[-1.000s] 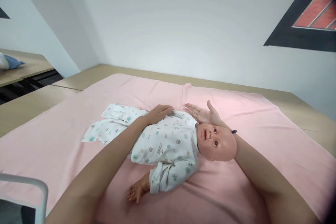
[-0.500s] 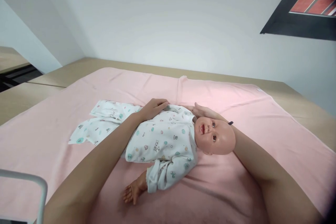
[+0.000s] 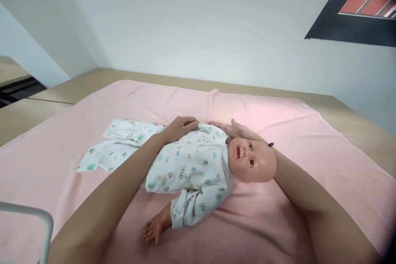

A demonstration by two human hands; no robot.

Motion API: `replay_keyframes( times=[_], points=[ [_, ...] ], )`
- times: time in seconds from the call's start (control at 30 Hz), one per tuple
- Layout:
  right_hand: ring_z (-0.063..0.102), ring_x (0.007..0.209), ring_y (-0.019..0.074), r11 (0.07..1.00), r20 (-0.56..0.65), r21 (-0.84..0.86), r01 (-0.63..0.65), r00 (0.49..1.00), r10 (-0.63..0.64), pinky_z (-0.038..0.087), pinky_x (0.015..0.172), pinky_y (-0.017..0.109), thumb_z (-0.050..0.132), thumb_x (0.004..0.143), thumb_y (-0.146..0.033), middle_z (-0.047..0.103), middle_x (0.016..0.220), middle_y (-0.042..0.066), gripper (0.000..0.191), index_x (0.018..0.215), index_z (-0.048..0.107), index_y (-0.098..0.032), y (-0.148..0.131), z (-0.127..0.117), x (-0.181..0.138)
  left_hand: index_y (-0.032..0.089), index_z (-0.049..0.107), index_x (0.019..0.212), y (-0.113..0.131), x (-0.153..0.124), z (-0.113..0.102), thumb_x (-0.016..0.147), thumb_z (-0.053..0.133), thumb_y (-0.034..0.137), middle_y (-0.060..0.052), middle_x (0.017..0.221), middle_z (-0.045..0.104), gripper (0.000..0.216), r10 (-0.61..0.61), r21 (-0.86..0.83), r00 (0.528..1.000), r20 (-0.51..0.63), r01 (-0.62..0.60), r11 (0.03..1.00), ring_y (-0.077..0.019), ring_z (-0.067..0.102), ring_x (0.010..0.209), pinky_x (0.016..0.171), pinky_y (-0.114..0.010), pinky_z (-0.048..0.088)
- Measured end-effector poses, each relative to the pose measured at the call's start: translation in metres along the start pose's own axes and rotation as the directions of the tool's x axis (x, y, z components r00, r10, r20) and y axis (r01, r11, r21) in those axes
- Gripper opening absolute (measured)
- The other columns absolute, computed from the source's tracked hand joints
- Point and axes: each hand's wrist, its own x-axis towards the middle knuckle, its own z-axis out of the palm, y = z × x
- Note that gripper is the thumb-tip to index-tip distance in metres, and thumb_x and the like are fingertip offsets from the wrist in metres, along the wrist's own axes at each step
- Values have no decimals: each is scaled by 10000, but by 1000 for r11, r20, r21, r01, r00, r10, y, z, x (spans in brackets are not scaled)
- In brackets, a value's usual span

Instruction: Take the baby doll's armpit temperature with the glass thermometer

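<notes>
A bald baby doll (image 3: 252, 161) lies face up on a pink blanket (image 3: 247, 231), its head to the right. It wears a white printed shirt (image 3: 188, 161) and matching pants (image 3: 105, 152). My left hand (image 3: 180, 129) reaches across the doll's waist, its fingers curled at the far edge of the shirt near a sleeve opening; the fingertips are partly hidden. Beyond the doll's far shoulder is my right hand (image 3: 238, 130), palm up, fingers stretched toward the left and thumb raised. My right forearm passes behind the doll's head. The doll's near arm (image 3: 157, 226) rests on the blanket.
The blanket covers much of a wooden surface (image 3: 89, 76) that meets a white wall (image 3: 198, 29). A pale metal rail (image 3: 46, 222) stands at the lower left. A dark-framed window (image 3: 334, 29) is at the upper right.
My right hand's fingers have extended a little to the left past the doll's shoulder and show more. My left hand stays at the shirt. The view has shifted slightly.
</notes>
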Motion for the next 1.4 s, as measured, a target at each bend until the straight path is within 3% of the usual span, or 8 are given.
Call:
replay_keyframes(
  times=[0.1, 0.27, 0.53, 0.73, 0.93, 1.07, 1.23, 1.4],
  points=[
    [726, 749, 372, 992, 3, 123, 16, 1000, -16, 576, 611, 527, 236, 953, -765, 749, 897, 129, 818, 1451, 454, -154, -2, 4, -1, 189, 694, 910, -1, 0, 0, 983, 489, 512, -3, 866, 638, 390, 0, 0, 1000, -3, 0, 1000, -172, 524, 809, 741, -313, 375],
    [732, 804, 352, 988, -43, 153, 28, 999, -22, 581, 724, 555, 132, 958, -753, 740, 1066, 162, 882, 1483, 403, -99, 2, 2, -1, 192, 722, 970, -1, 1, 0, 986, 492, 495, -16, 932, 681, 381, 4, -3, 1000, 5, -4, 1000, -184, 559, 851, 764, -320, 389],
    [727, 809, 396, 992, 147, 97, -82, 987, 68, 568, 684, 590, 225, 921, -794, 738, 863, 131, 854, 1426, 491, -159, 3, -10, -1, 197, 736, 1010, 1, -1, 0, 963, 538, 465, -24, 974, 701, 336, -12, -31, 1000, 18, 12, 999, -187, 569, 864, 766, -320, 397],
    [712, 1004, 344, 977, -149, 142, 161, 979, -140, 543, 873, 602, 146, 981, -724, 702, 1226, 160, 824, 1482, 414, -126, 8, 2, 5, 197, 734, 992, 5, -1, 0, 956, 534, 470, -20, 916, 688, 340, -31, -4, 999, 18, 31, 1000, -175, 539, 802, 733, -319, 382],
    [678, 1084, 356, 993, -102, 106, 45, 994, -34, 485, 947, 657, 56, 987, -725, 727, 1128, 194, 906, 1328, 538, -39, 1, -20, 1, 200, 732, 992, 4, -1, 0, 947, 545, 478, -11, 883, 664, 338, -27, -9, 1000, 13, 27, 1000, -159, 501, 761, 720, -311, 371],
    [634, 1183, 328, 988, -151, 104, 119, 983, -102, 468, 986, 631, 9, 993, -722, 717, 1140, 186, 932, 1308, 551, -33, -4, -25, 9, 211, 730, 990, 1, 0, 0, 951, 541, 479, -6, 890, 663, 330, -25, -20, 1000, 19, 26, 999, -160, 505, 772, 728, -311, 371],
    [611, 1235, 296, 965, -227, 109, 239, 951, -210, 450, 1077, 566, 340, 983, -743, 633, 1339, 166, 752, 1328, 579, -120, 2, -6, 20, 212, 733, 992, 0, 0, 1, 951, 540, 475, -13, 925, 675, 329, -23, -26, 1000, 20, 23, 999, -166, 522, 797, 741, -312, 381],
    [488, 1384, 310, 936, -305, 106, 335, 907, -290, 366, 1161, 541, 173, 1003, -714, 526, 1495, 167, 791, 1433, 467, -118, -1, 5, 25, 214, 730, 993, 1, 0, 1, 954, 531, 475, -8, 905, 672, 331, -23, -12, 999, 22, 23, 1000, -165, 517, 785, 737, -313, 381]
  ],
)
